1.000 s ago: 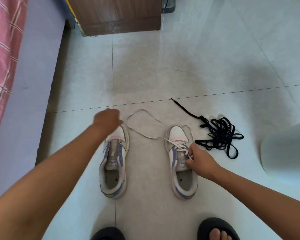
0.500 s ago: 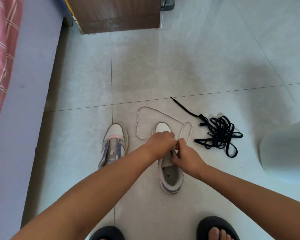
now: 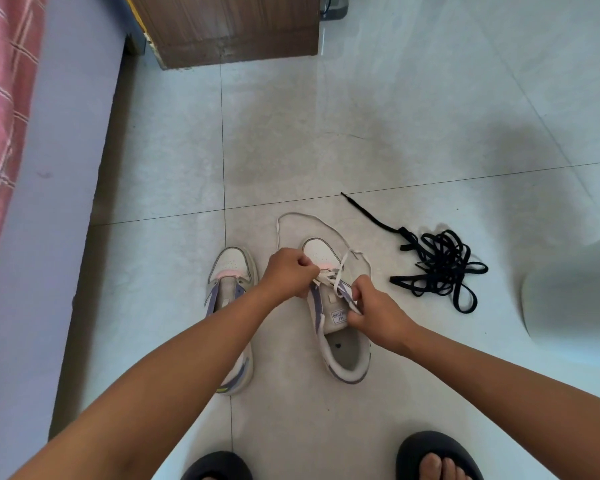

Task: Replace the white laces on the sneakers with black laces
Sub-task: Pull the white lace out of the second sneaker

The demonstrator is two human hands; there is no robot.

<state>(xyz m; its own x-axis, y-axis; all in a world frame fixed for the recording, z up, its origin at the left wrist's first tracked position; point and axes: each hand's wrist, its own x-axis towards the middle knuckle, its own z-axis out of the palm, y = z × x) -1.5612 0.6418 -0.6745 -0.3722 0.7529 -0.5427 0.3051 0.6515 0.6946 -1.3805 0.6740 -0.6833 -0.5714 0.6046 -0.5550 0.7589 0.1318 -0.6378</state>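
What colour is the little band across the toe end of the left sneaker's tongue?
Pink, on the left sneaker, clearest in the head view.

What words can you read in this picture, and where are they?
Tongue label on the right sneaker: printed letters, upside down and too blurred to read.
No other words, numbers or signs show, not on the left sneaker either.

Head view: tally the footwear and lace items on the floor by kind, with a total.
Sneakers: 2, left sneaker and right sneaker
White lace: 1, partly threaded in the right sneaker
Black laces: 1 tangled pile; strand count unclear
Black slippers: 2, and
Total: 6
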